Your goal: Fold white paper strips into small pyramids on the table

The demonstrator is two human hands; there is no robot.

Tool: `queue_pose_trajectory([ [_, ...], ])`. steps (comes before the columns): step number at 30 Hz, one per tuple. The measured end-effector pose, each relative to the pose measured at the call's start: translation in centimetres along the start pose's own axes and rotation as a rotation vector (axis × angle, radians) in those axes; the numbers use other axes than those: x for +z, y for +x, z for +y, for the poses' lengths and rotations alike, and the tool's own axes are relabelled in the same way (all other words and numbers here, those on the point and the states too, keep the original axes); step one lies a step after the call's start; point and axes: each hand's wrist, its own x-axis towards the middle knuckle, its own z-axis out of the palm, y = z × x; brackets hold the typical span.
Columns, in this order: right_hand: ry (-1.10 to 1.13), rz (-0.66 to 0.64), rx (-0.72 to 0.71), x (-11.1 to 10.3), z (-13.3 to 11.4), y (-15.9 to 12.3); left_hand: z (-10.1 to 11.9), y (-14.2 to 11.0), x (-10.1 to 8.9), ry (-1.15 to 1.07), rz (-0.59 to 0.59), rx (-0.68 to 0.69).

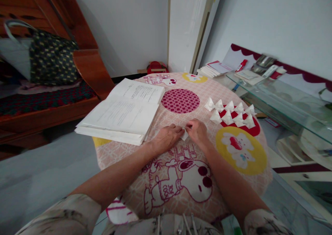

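Both of my hands meet in the middle of a round table covered by a pink cartoon-dog cloth (181, 179). My left hand (167, 137) and my right hand (197, 131) pinch a small piece of folded white paper (184, 134) between their fingertips, pressed against the cloth. To the right of my right hand lie several small folded white paper triangles (229, 113) in two rows on a red patch of the cloth.
A thick open book of printed pages (121, 112) lies on the table's left side. A glass table (285, 100) with papers and tins stands at the right. A wooden bench (49, 100) with a dark bag (52, 57) is at the left, a white cabinet (185, 27) behind.
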Motion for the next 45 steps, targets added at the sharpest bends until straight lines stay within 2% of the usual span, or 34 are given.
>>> queue_pose_trajectory([
  [4, 0.032, -0.026, 0.118, -0.3, -0.9, 0.3, -0.1, -0.1, 0.3, 0.006, 0.001, 0.007],
  [10, 0.102, -0.039, 0.158, -0.7, -0.5, 0.7, -0.1, -0.1, 0.3, 0.004, 0.007, 0.007],
  [21, 0.153, 0.106, 0.231, -1.2, 4.4, 1.6, -0.4, -0.1, 0.5, -0.035, 0.022, 0.002],
  [24, 0.187, 0.201, 0.233, -1.6, 4.7, 1.3, -0.4, -0.1, 0.5, -0.037, 0.028, 0.01],
  [26, 0.301, 0.236, 0.185, -1.4, 4.2, 1.0, -0.3, 0.0, 0.4, -0.036, 0.022, 0.013],
  [27, 0.381, 0.224, 0.149, -1.2, 3.8, 0.9, -0.3, 0.0, 0.3, -0.036, 0.017, 0.012],
  [30, 0.559, 0.076, 0.061, -0.1, 2.5, 0.6, -0.1, 0.0, 0.0, -0.031, 0.004, 0.001],
  [33, 0.485, 0.014, -0.008, 0.6, 1.7, 0.7, 0.0, 0.0, -0.2, -0.035, 0.001, -0.015],
  [41, 0.458, -0.009, 0.022, 0.6, 1.9, 0.8, 1.1, -0.2, -0.4, 0.004, -0.064, -0.182],
  [45, 0.461, -0.009, 0.02, 0.7, 1.9, 0.7, 1.1, -0.9, -0.8, 0.056, -0.054, -0.241],
])
